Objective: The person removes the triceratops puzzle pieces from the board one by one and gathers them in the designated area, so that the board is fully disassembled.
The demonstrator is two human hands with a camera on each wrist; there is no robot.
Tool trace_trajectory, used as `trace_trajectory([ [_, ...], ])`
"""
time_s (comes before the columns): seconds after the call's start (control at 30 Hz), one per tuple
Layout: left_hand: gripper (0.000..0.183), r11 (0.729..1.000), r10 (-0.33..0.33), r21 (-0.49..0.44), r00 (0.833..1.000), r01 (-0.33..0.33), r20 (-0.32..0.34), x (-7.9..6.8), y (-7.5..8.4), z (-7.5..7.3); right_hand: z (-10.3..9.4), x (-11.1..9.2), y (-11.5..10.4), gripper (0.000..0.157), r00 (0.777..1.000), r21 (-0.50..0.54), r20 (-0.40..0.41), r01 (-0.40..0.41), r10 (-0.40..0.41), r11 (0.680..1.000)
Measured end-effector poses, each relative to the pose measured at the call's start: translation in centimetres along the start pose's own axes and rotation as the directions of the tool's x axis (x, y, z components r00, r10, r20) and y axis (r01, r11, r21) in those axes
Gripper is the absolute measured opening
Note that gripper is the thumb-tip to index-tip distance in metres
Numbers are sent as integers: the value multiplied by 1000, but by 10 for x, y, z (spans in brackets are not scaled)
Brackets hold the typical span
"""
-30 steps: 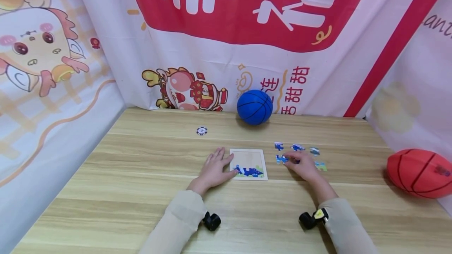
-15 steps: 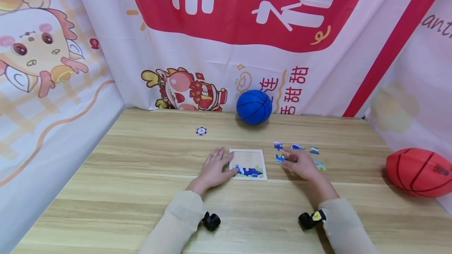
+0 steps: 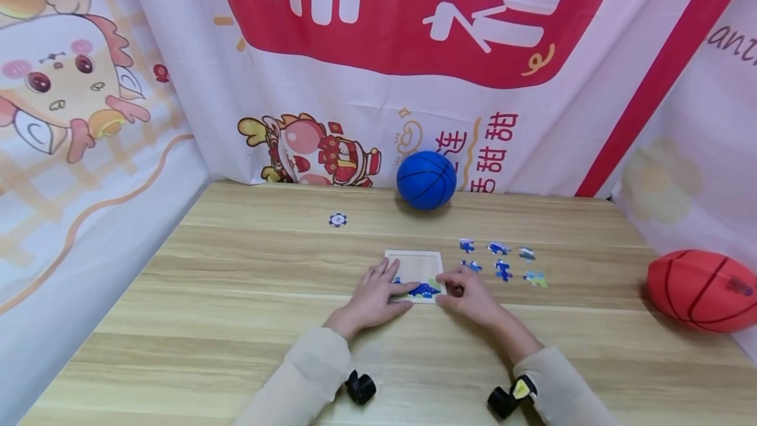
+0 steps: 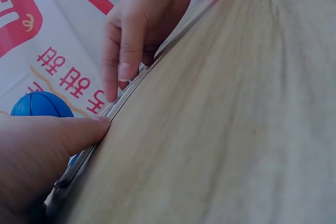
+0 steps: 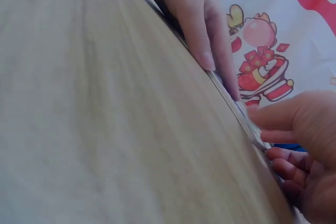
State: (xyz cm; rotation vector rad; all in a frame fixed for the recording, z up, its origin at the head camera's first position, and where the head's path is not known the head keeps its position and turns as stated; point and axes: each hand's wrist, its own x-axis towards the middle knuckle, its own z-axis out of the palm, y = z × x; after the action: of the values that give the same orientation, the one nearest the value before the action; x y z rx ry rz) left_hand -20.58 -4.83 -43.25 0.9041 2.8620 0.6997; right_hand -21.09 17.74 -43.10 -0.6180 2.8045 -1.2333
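Observation:
A square puzzle tray point(image 3: 416, 263) with a pale rim lies on the table, blue and green puzzle pieces point(image 3: 424, 290) fitted along its near side. My left hand point(image 3: 372, 294) rests over the tray's near left part, index finger straight across the pieces and thumb along the near edge. At the near right corner, my right hand point(image 3: 470, 298) holds the rim with curled fingers and thumb. The left wrist view shows the right hand point(image 4: 149, 17) reaching down to the tray, close beyond the left thumb point(image 4: 86, 132). Several loose puzzle pieces point(image 3: 503, 271) lie in two rows right of the tray.
Behind the tray, a blue basketball point(image 3: 427, 180) stands against the printed curtain point(image 3: 331, 77). A red ball point(image 3: 704, 290) is at the table's right side. A round chip-like disc point(image 3: 338, 219) lies at the back left.
My right hand has moved left from the loose pieces to the tray's near right corner. The left hand has shifted slightly right and nearer, its index finger now across the fitted pieces.

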Motion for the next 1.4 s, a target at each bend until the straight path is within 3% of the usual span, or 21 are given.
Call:
trace_trajectory([
  [0.17, 38, 1000, -12, -5, 1000, 12, -2, 0, 0, 1, 3, -2, 0, 36, 999, -64, -4, 44, -44, 997],
  [0.33, 38, 1000, -15, -8, 1000, 15, -2, 0, 1, 2, 6, -4, -3, 34, 999, -147, -19, 37, -40, 989],
  [0.53, 38, 1000, -26, -8, 1000, 26, -9, 1, 0, 2, 11, -4, -5, 31, 997, -165, -64, 42, -53, 985],
  [0.7, 38, 1000, -25, -13, 1000, 25, -6, 1, 0, 2, 13, -4, -4, 33, 995, -125, -82, 43, -53, 991],
  [0.93, 39, 999, -21, -29, 1000, 21, -1, 1, -1, 1, 15, -3, -6, 33, 992, 38, -90, -83, 86, 996],
  [1.27, 38, 999, -21, -43, 1000, 21, 12, 0, -1, -1, 13, -2, -8, 31, 989, 73, -73, -127, 132, 989],
  [1.4, 38, 999, -18, -38, 1000, 19, 16, 0, 1, -1, 6, -4, -7, 33, 977, 122, -35, -205, 211, 971],
])
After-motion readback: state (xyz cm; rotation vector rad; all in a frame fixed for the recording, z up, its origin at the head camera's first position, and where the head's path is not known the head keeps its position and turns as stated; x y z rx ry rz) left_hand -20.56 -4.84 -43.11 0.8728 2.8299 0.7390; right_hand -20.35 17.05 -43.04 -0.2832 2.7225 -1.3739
